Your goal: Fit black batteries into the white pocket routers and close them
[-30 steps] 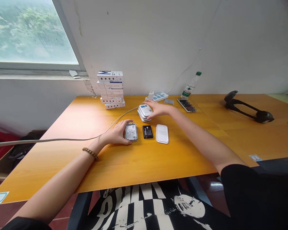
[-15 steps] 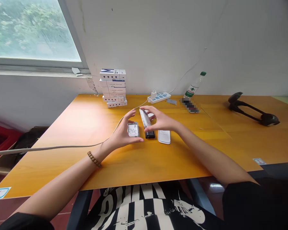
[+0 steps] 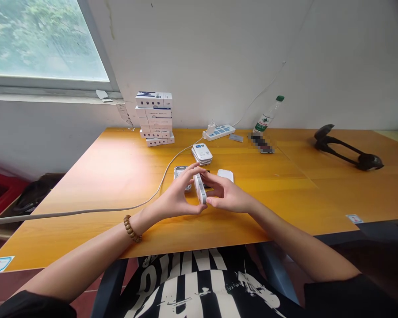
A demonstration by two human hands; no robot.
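Above the table, my left hand (image 3: 177,197) and my right hand (image 3: 228,192) both grip a slim white pocket-sized electronic device (image 3: 200,189), tilted on edge with its slotted side facing me. My left fingers and thumb clasp its two ends, and my right fingers press on it from the right. Behind my left hand lies an opened device with a printed label (image 3: 179,170), partly covered. A black battery (image 3: 208,174) is mostly hidden behind my right fingers. To the right lies a white cover (image 3: 225,175). Farther back rests a small stack of white devices (image 3: 202,153).
A stack of white boxes (image 3: 154,118) stands at the back left. A power strip (image 3: 220,132), a bottle (image 3: 268,115), a phone (image 3: 262,143) and a black stand-like object (image 3: 346,150) sit farther right. A white cable (image 3: 161,181) crosses the table on the left.
The white device has come closer to me in my right hand. My left hand has moved right, off the labelled device, and now grips it too. The stack behind is uncovered.
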